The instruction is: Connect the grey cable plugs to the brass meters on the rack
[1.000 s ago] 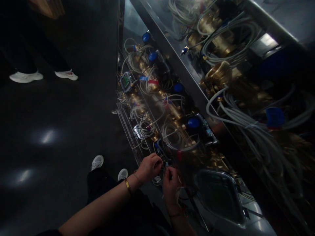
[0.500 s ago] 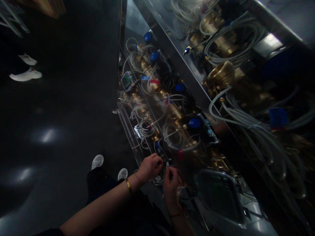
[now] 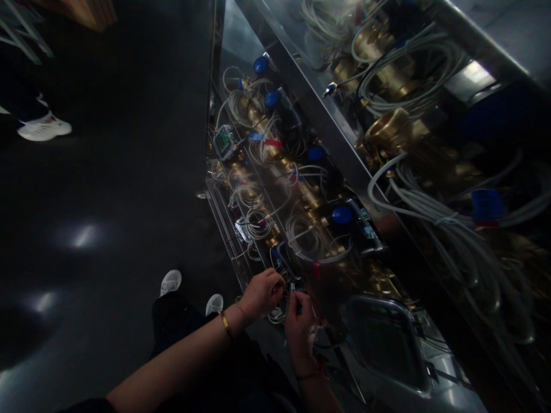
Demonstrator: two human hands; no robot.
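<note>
My left hand is closed in a pinch over the near end of the metal bench. What its fingertips hold, if anything, is too dark and small to make out. Close beside it, my right hand pinches a small pale-blue and silver piece that points up from thumb and finger. Thin dark wires show around both hands. Just beyond them lie brass meter bodies with coils of grey cable. A clear-lidded box sits to the right of my right hand.
An upper metal shelf on the right carries larger brass fittings and bundled cables. Blue round caps and a small display unit are on the bench. Another person's shoe is on the floor at upper left.
My hands stay almost in the same place, still pinching. The other person's feet have shifted at the left; one shoe has moved leftward.
</note>
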